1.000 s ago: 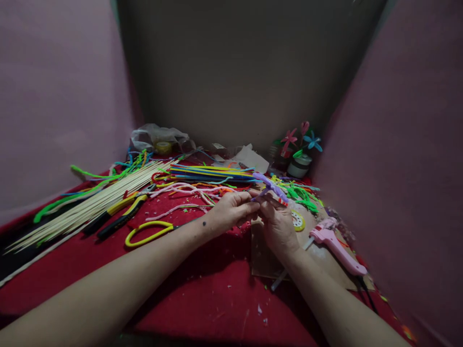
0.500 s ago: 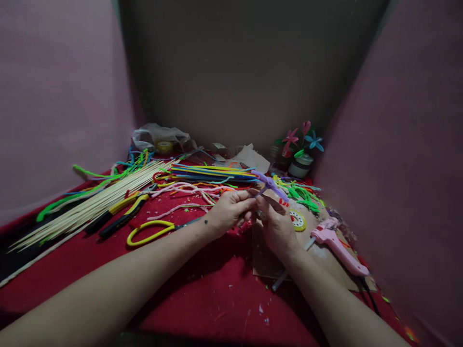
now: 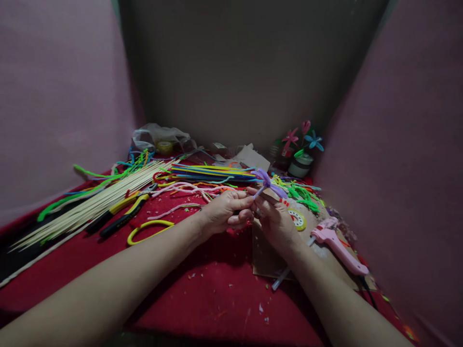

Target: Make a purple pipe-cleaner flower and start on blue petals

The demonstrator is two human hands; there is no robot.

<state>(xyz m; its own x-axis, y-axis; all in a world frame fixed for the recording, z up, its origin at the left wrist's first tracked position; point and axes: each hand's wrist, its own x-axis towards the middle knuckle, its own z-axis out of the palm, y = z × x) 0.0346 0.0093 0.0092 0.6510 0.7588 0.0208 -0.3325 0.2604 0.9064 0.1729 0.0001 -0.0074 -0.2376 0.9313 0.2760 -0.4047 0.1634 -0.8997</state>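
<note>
Near the middle of the view, a purple pipe-cleaner flower (image 3: 266,180) is held up by its short stem, its looped petals spread above the fingers. My left hand (image 3: 231,208) pinches the lower stem between thumb and fingers. Close against it, my right hand (image 3: 277,219) has its thumb and fingers closed on the stem too, just below the petals. The stem's bottom end is hidden in the fingers. Under my left forearm lies a pair of yellow-handled scissors (image 3: 144,230), partly covered.
Pliers (image 3: 126,212) and a bundle of bamboo sticks (image 3: 104,200) lie at left. Behind my hands are pipe cleaners (image 3: 213,172). At right, a pink glue gun (image 3: 338,248) rests on cardboard (image 3: 267,255) beside a yellow tape roll (image 3: 298,220). A small pot (image 3: 301,166) of flowers stands behind.
The purple flower has turned a little and its petals show at a different angle. My left hand has shifted slightly, and the forearm now covers more of the scissors.
</note>
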